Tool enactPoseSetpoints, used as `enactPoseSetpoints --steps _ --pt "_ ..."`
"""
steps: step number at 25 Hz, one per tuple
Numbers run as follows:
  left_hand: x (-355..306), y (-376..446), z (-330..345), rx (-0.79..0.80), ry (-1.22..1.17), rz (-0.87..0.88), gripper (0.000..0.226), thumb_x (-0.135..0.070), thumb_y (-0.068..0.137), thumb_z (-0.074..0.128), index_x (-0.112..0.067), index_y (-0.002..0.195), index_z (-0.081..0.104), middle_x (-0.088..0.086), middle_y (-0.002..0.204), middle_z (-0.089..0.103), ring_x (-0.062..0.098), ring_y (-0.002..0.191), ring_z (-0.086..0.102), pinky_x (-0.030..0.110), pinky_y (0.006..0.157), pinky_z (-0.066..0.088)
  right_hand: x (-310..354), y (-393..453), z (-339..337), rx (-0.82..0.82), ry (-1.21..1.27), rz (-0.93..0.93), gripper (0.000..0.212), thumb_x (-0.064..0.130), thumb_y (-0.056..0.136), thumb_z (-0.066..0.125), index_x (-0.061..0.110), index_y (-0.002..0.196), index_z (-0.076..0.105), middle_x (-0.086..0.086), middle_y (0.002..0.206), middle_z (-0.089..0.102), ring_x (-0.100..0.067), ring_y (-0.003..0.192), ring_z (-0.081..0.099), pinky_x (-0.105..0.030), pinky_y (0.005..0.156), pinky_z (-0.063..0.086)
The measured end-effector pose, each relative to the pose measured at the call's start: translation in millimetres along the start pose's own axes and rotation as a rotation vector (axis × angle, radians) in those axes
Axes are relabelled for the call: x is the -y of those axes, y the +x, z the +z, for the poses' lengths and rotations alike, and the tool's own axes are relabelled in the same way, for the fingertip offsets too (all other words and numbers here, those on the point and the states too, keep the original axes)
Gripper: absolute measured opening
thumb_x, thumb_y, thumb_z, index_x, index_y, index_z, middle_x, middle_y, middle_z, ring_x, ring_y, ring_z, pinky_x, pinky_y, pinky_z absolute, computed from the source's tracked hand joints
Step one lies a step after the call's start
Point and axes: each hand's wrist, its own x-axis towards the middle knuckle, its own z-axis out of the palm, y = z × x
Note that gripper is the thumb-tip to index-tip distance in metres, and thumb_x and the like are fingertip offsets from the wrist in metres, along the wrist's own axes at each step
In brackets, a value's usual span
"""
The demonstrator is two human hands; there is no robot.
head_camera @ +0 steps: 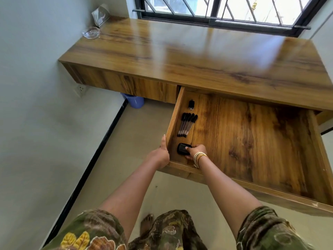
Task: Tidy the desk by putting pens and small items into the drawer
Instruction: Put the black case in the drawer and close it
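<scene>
From the head camera, both arms are reaching forward and down toward the open drawer (252, 141) of the wooden desk (180, 51). The left hand (161, 156) is gripping the drawer's near left corner from outside, its thumb lying up along the side wall and its other fingers curling under the front edge, where they are hidden. The right hand (196, 150), with bangles (199, 158) at the wrist, is lying inside the drawer near the front left corner, fingers curled over a small black case (182, 149) that is resting on the drawer floor. Whether the hand is lifting the case or only pressing it is not showing.

Behind the case, a row of black-capped pens (187, 125) is lying side by side along the left wall, and further back a small black item (191, 104) is sitting alone; it is too small to identify. The drawer's right end is running out of the picture.

On the desk's far left corner a glass ashtray (91, 32) is sitting, with a clear stand (100, 15) just behind it. A blue bin (135, 101) is partly hidden under the desk.
</scene>
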Motion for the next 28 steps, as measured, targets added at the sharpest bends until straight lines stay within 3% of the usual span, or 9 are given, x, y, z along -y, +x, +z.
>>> enactPoseSetpoints --steps 5,8,12,15,18,21,23,26,28 --pt "-1.4 -1.3 -0.7 0.023 0.005 -0.003 0.082 -0.029 0.099 0.034 -0.034 0.142 -0.036 0.015 0.115 0.057 0.023 0.086 0.065 0.04 0.08 0.058 0.2 -6.0 7.3 0.005 -0.098 -0.052 0.029 0.018 0.087 0.069 0.002 0.11 0.061 -0.012 0.092 0.067 -0.03 0.081 0.072 -0.039 0.075 0.061" --pt "-2.8 -5.3 -5.2 0.039 0.009 0.002 0.083 -0.03 0.099 0.034 -0.033 0.141 -0.038 0.015 0.122 0.056 0.024 0.088 0.064 0.039 0.077 0.058 -3.1 -11.8 1.4 -0.068 -0.298 -0.116 0.036 0.031 0.088 0.064 0.0 0.106 0.06 -0.014 0.098 0.068 -0.033 0.087 0.069 -0.043 0.081 0.058" --pt "-2.5 -13.7 -3.9 0.003 0.044 -0.01 0.083 -0.026 0.097 0.035 -0.032 0.144 -0.033 0.012 0.121 0.056 0.023 0.085 0.063 0.035 0.069 0.055 -6.9 -44.1 -19.5 -0.096 -0.62 -0.221 0.027 0.024 0.092 0.054 0.004 0.109 0.057 -0.012 0.102 0.061 -0.03 0.088 0.058 -0.033 0.072 0.045" --pt "1.7 -21.8 -0.6 -0.079 0.054 0.012 0.068 -0.03 0.101 0.026 -0.026 0.15 -0.021 0.008 0.111 0.058 0.02 0.081 0.06 0.036 0.073 0.054 -12.8 -67.3 -27.1 -0.087 -0.787 -0.26 0.028 0.023 0.092 0.048 0.005 0.11 0.058 -0.013 0.104 0.063 -0.028 0.089 0.06 -0.034 0.072 0.048" --pt "12.0 -31.2 0.5 -0.162 0.091 0.111 0.058 -0.033 0.103 0.016 -0.019 0.155 -0.005 0.01 0.11 0.063 0.022 0.084 0.055 0.038 0.072 0.044 -22.4 -88.5 -25.8 -0.096 -0.975 -0.319 0.045 0.039 0.099 0.031 0.008 0.106 0.062 -0.01 0.102 0.066 -0.028 0.093 0.062 -0.036 0.078 0.05" --pt "26.6 -34.8 -0.7 -0.188 0.136 0.202 0.058 -0.037 0.102 0.017 -0.015 0.155 0.005 0.013 0.113 0.064 0.029 0.097 0.06 0.04 0.075 0.046 -39.9 -105.1 -19.6 -0.271 -1.133 -0.462 0.061 0.044 0.101 0.016 0.01 0.093 0.066 -0.007 0.091 0.068 -0.026 0.085 0.063 -0.035 0.075 0.045" --pt "31.4 -36.4 1.2 -0.182 0.085 0.216 0.058 -0.038 0.102 0.021 -0.016 0.154 0.009 0.015 0.125 0.059 0.032 0.11 0.058 0.043 0.085 0.048 -50.2 -109.6 -17.6 -0.343 -1.053 -0.588 0.053 0.041 0.101 0.025 0.012 0.082 0.065 -0.005 0.082 0.067 -0.025 0.076 0.061 -0.032 0.07 0.042" --pt "27.2 -42.3 6.2 -0.165 -0.282 0.02 0.065 -0.039 0.101 0.035 -0.02 0.155 0.004 0.016 0.151 0.036 0.034 0.133 0.044 0.047 0.102 0.041 -64.7 -123.2 -14.0 -0.522 -0.429 -0.722 0.034 0.025 0.093 0.052 0.009 0.064 0.06 -0.004 0.061 0.06 -0.02 0.058 0.053 -0.024 0.054 0.039" --pt "22.5 -44.8 11.2 -0.122 -0.597 -0.216 0.077 -0.044 0.096 0.046 -0.024 0.154 -0.001 0.016 0.153 0.033 0.037 0.133 0.043 0.05 0.1 0.046 -69.1 -134.2 -10.7 -0.755 -0.062 -0.618 0.029 0.022 0.087 0.059 0.006 0.063 0.059 -0.006 0.063 0.06 -0.018 0.059 0.05 -0.028 0.056 0.044"
